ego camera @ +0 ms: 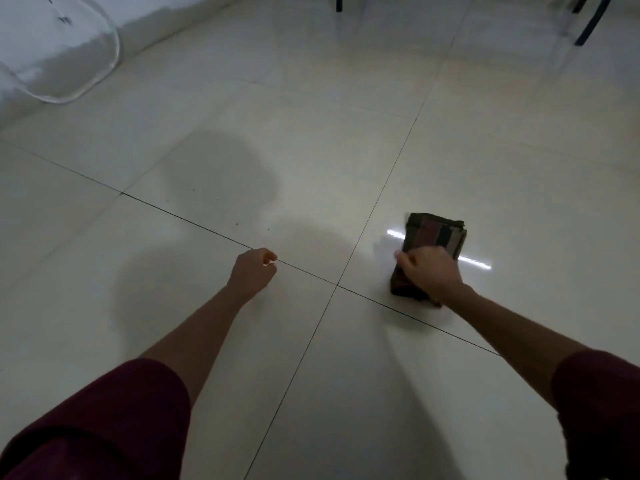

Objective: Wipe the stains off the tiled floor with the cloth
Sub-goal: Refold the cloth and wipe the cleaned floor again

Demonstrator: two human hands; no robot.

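Observation:
A folded dark striped cloth (437, 233) lies on the pale tiled floor (311, 133), right of the tile joint crossing. My right hand (429, 270) grips its near end, with fingers curled over it, and covers that part. My left hand (254, 270) hovers over the grout line left of the crossing, fingers curled and holding nothing. A few small dark specks (237, 224) sit on the tile beyond my left hand.
A clear plastic sheet or cover (62, 60) lies at the far left by the white wall. Dark furniture legs (588, 22) stand at the far right and another leg (339, 2) at the top middle. A light streak (476, 261) reflects beside the cloth.

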